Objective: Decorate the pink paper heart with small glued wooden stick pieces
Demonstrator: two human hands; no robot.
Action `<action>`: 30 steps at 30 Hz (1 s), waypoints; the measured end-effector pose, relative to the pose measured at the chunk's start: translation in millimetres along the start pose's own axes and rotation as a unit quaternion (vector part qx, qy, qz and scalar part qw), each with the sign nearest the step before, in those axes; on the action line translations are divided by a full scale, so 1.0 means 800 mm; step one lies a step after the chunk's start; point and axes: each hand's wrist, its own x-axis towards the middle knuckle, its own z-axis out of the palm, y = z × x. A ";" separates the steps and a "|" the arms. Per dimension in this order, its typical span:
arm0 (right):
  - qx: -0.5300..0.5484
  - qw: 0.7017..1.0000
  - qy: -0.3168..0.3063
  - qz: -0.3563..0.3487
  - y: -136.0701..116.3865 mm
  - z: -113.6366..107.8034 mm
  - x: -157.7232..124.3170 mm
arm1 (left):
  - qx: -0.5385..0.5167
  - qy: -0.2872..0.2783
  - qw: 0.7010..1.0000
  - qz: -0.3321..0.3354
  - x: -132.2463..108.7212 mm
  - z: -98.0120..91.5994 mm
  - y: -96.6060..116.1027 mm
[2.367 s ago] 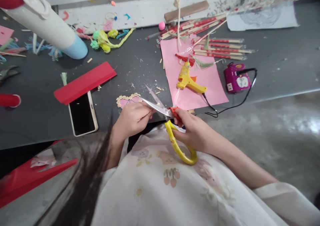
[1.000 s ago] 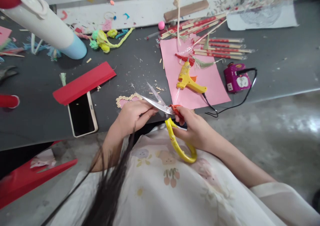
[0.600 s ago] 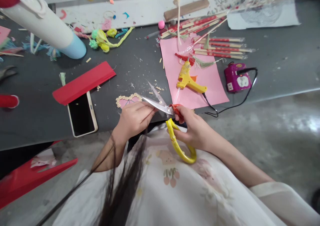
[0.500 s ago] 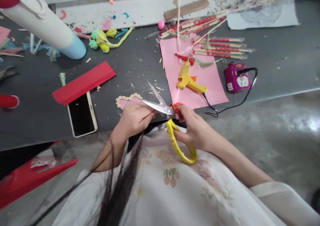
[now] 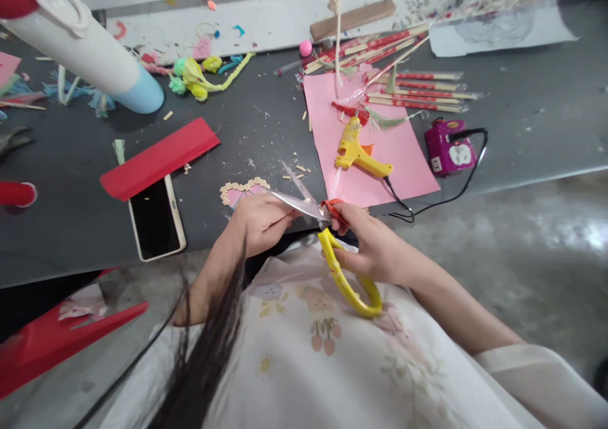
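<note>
My right hand (image 5: 368,242) grips a large pair of scissors (image 5: 344,280) by its handles, one yellow and one wrapped in red. The blades are spread apart and point left. Beneath and behind the lower blade, my left hand (image 5: 261,223) is closed, thumb against fingers; whatever it pinches is hidden by the hand and blade. Just beyond its knuckles lies a pink heart (image 5: 236,197) edged with small pale pieces, partly covered by the hand. Small cut stick pieces (image 5: 300,168) are scattered past the blade tips.
A yellow glue gun (image 5: 354,147) rests on pink paper (image 5: 316,109), its cord running near a purple box (image 5: 450,148). Red-wrapped sticks (image 5: 413,93) lie behind. To the left are a red folded card (image 5: 161,156), a phone (image 5: 156,217) and a tall bottle (image 5: 109,61).
The scissors' yellow handle has swung slightly down and to the right with my right hand. The blades are still spread, and my left hand has barely moved.
</note>
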 end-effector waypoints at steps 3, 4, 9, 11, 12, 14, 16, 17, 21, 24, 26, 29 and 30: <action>0.028 0.999 -0.030 0.011 0.000 -0.007 0.000 | 0.005 0.014 1.000 0.005 0.000 0.001 0.000; 0.037 0.998 -0.038 0.016 0.001 -0.008 0.001 | 0.007 0.017 1.000 0.006 0.000 0.001 0.000; 0.068 0.995 -0.055 0.039 0.002 -0.012 0.004 | 0.020 0.014 1.000 0.016 0.000 0.003 -0.003; 0.076 0.995 -0.049 0.040 0.001 -0.011 0.005 | 0.023 0.018 0.999 0.021 0.000 0.003 -0.004; 0.078 0.995 -0.044 0.041 0.001 -0.010 0.005 | 0.024 0.020 0.999 0.023 0.001 0.003 -0.004; 0.073 0.996 -0.030 0.044 0.000 -0.009 0.005 | 0.023 0.021 0.999 0.026 0.001 0.004 -0.004; 0.058 0.997 -0.016 0.048 -0.001 -0.008 0.004 | 0.025 0.021 0.999 0.023 0.001 0.004 -0.002; 0.048 0.998 -0.011 0.049 -0.002 -0.008 0.004 | 0.027 0.023 0.999 0.020 0.001 0.005 -0.001; 0.023 0.998 0.003 0.059 -0.007 -0.009 0.004 | 0.038 0.036 0.999 0.006 0.001 0.004 0.004; 0.011 0.997 0.008 0.070 -0.010 -0.009 0.004 | 0.035 0.034 0.999 0.000 0.001 0.004 0.005; 0.006 0.997 0.014 0.071 -0.010 -0.008 0.004 | 0.030 0.033 0.999 -0.003 0.000 0.004 0.005; -0.001 0.997 0.024 0.069 -0.007 -0.005 0.002 | 0.025 0.035 0.999 -0.009 -0.001 0.007 0.004; -0.003 0.997 0.025 0.068 -0.006 -0.004 0.001 | 0.022 0.035 0.999 -0.009 -0.001 0.007 0.004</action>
